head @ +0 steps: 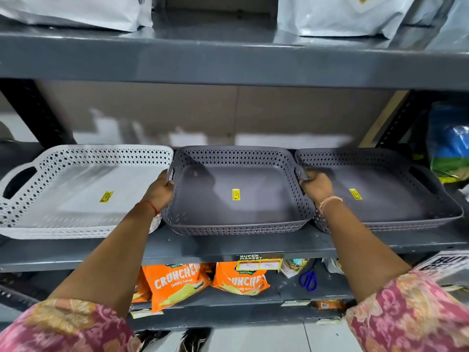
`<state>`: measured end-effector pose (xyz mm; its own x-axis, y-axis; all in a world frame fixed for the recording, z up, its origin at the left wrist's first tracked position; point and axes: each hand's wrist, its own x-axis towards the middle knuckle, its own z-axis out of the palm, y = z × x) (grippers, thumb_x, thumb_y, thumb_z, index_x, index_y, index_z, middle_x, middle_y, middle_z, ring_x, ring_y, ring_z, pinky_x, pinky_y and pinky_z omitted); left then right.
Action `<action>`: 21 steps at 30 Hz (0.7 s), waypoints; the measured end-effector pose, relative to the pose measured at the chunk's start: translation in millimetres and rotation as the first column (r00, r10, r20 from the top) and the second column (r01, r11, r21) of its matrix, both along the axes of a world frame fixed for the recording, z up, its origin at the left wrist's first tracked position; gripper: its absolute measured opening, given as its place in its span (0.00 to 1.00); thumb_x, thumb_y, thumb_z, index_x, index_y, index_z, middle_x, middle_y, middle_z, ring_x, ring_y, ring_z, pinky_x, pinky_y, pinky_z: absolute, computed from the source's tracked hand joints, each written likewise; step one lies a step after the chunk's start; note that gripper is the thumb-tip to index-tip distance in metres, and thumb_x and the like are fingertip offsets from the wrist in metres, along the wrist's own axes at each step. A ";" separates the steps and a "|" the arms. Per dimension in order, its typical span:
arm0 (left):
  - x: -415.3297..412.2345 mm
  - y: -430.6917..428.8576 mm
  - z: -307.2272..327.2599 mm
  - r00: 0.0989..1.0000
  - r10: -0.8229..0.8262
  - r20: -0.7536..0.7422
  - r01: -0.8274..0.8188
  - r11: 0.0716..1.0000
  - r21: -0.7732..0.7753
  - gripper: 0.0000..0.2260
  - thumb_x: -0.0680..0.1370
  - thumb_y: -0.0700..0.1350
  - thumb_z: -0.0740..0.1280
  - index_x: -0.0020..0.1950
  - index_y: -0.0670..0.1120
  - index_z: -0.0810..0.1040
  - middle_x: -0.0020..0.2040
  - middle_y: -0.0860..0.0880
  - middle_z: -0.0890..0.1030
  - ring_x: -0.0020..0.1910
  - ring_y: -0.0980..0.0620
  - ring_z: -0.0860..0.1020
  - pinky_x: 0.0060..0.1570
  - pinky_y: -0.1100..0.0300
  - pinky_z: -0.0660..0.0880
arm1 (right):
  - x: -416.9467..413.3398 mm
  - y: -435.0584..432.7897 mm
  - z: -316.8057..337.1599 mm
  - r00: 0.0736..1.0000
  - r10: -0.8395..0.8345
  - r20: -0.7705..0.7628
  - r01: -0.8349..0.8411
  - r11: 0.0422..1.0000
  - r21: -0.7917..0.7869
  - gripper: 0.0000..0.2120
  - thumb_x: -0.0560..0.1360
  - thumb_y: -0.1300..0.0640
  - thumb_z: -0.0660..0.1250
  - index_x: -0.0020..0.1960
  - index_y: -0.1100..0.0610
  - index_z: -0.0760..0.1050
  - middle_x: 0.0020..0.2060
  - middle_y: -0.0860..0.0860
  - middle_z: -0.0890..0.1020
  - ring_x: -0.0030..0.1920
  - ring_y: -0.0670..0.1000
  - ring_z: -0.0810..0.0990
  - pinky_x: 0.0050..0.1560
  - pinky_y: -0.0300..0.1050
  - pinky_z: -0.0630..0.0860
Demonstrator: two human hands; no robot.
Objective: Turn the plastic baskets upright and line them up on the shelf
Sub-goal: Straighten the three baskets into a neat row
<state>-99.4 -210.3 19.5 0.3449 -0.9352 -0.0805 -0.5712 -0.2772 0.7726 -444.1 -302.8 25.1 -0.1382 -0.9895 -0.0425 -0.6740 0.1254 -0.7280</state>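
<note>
Three shallow perforated plastic baskets stand upright side by side on the grey middle shelf [228,246]. A white basket [30,222] is on the left, a grey basket [236,226] in the middle and a second grey basket [411,219] on the right. Each carries a yellow price sticker on its floor. My left hand [161,190] grips the middle basket's left handle. My right hand [317,185] grips its right handle, beside the right basket's rim.
The upper shelf [228,64] overhangs close above and carries white bags [337,13]. A blue and green packet [449,146] sits at the far right of the middle shelf. Below lie orange crisp packets [175,283] and blue scissors [308,280].
</note>
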 end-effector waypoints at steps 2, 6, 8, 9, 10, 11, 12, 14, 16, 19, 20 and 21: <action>-0.9 -0.2 -0.2 1.000 0.002 0.001 -0.002 1.000 0.013 0.18 0.79 0.41 0.53 0.70 0.42 0.61 0.67 0.36 0.71 0.64 0.37 0.69 0.63 0.51 0.65 | -1.6 0.2 -0.3 1.000 -0.009 0.007 0.009 1.000 0.010 0.12 0.76 0.63 0.61 0.57 0.62 0.78 0.35 0.57 0.77 0.28 0.48 0.72 0.30 0.38 0.69; -2.6 1.8 -0.8 1.000 -0.010 0.007 0.010 1.000 0.010 0.18 0.79 0.40 0.52 0.69 0.41 0.62 0.64 0.34 0.72 0.63 0.36 0.71 0.63 0.49 0.66 | -3.9 0.9 -0.8 1.000 -0.023 0.010 0.022 0.999 0.036 0.13 0.76 0.63 0.61 0.60 0.63 0.76 0.29 0.52 0.75 0.27 0.46 0.71 0.26 0.37 0.66; -3.2 3.3 -0.4 1.000 -0.009 0.012 0.009 1.000 0.011 0.18 0.79 0.40 0.52 0.69 0.41 0.62 0.64 0.34 0.72 0.63 0.36 0.70 0.62 0.50 0.66 | -4.2 2.9 -0.4 1.000 -0.013 0.004 0.013 0.999 0.034 0.17 0.75 0.65 0.61 0.64 0.61 0.73 0.33 0.55 0.77 0.27 0.47 0.71 0.29 0.40 0.69; -3.3 3.7 -0.6 1.000 -0.010 0.017 0.010 1.000 0.012 0.18 0.79 0.40 0.52 0.69 0.42 0.61 0.64 0.35 0.72 0.62 0.36 0.70 0.62 0.50 0.66 | -4.1 3.6 -0.7 1.000 -0.007 0.003 0.007 0.999 0.032 0.19 0.75 0.67 0.60 0.65 0.61 0.72 0.35 0.57 0.78 0.27 0.47 0.71 0.30 0.41 0.70; -3.4 4.5 -0.5 1.000 -0.013 0.021 0.013 1.000 0.012 0.18 0.79 0.40 0.52 0.70 0.42 0.61 0.65 0.35 0.72 0.63 0.36 0.70 0.62 0.50 0.66 | -4.2 4.6 -0.7 1.000 -0.002 0.002 0.002 1.000 0.029 0.20 0.75 0.67 0.60 0.66 0.60 0.71 0.37 0.57 0.78 0.27 0.47 0.71 0.29 0.40 0.69; -3.3 4.6 -0.7 1.000 -0.015 0.024 0.015 1.000 0.012 0.18 0.79 0.40 0.52 0.70 0.42 0.61 0.65 0.35 0.72 0.63 0.36 0.70 0.62 0.50 0.66 | -4.4 4.9 -1.0 1.000 0.001 -0.001 -0.001 1.000 0.025 0.20 0.75 0.68 0.60 0.66 0.60 0.70 0.38 0.58 0.77 0.27 0.47 0.71 0.27 0.39 0.68; -3.2 5.1 -0.9 1.000 -0.018 0.024 0.017 1.000 0.011 0.18 0.79 0.40 0.52 0.70 0.42 0.60 0.65 0.34 0.72 0.63 0.35 0.70 0.62 0.50 0.66 | -4.7 4.8 -1.6 1.000 0.002 -0.006 -0.002 1.000 0.021 0.20 0.74 0.68 0.60 0.66 0.61 0.70 0.38 0.58 0.77 0.27 0.47 0.71 0.26 0.37 0.67; -3.1 5.8 -0.8 1.000 -0.024 0.017 0.023 1.000 0.011 0.19 0.79 0.40 0.52 0.70 0.42 0.60 0.65 0.35 0.72 0.63 0.36 0.70 0.62 0.50 0.66 | -5.5 5.0 -2.1 1.000 0.005 -0.019 -0.005 1.000 0.019 0.19 0.74 0.68 0.60 0.64 0.61 0.72 0.38 0.57 0.77 0.27 0.46 0.71 0.24 0.35 0.65; -2.7 6.5 -1.1 0.999 -0.029 0.015 0.028 1.000 0.010 0.19 0.79 0.40 0.52 0.70 0.42 0.60 0.65 0.35 0.72 0.63 0.36 0.70 0.62 0.50 0.67 | -6.0 5.5 -2.3 1.000 0.005 -0.027 -0.004 1.000 0.019 0.18 0.74 0.68 0.60 0.64 0.61 0.73 0.39 0.56 0.77 0.27 0.46 0.71 0.22 0.33 0.64; -3.2 8.2 -0.9 1.000 -0.027 0.015 0.027 1.000 0.001 0.18 0.79 0.40 0.52 0.68 0.41 0.62 0.63 0.35 0.74 0.60 0.36 0.72 0.58 0.52 0.67 | -6.3 6.3 -2.3 0.999 0.017 -0.029 -0.016 1.000 0.022 0.21 0.74 0.68 0.60 0.67 0.59 0.70 0.40 0.56 0.77 0.26 0.46 0.71 0.21 0.34 0.66; -3.6 9.0 -0.8 1.000 -0.025 0.012 0.025 1.000 -0.002 0.17 0.79 0.40 0.53 0.68 0.41 0.62 0.62 0.35 0.74 0.60 0.36 0.72 0.57 0.53 0.67 | -6.4 6.3 -2.2 0.999 0.021 -0.029 -0.020 1.000 0.021 0.22 0.74 0.68 0.59 0.67 0.59 0.69 0.40 0.57 0.77 0.26 0.47 0.71 0.20 0.34 0.68; -4.0 9.4 -0.7 1.000 -0.023 0.008 0.023 1.000 -0.003 0.17 0.78 0.39 0.53 0.68 0.41 0.62 0.62 0.35 0.74 0.60 0.37 0.72 0.57 0.53 0.67 | -6.4 6.2 -2.5 0.999 0.021 -0.030 -0.021 1.000 0.022 0.22 0.75 0.68 0.59 0.68 0.59 0.69 0.40 0.57 0.77 0.26 0.47 0.71 0.18 0.32 0.68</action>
<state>-103.4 -200.9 18.8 0.3240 -0.9431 -0.0750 -0.5837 -0.2616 0.7687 -450.5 -296.6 22.6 -0.1188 -0.9911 -0.0605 -0.6983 0.1267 -0.7045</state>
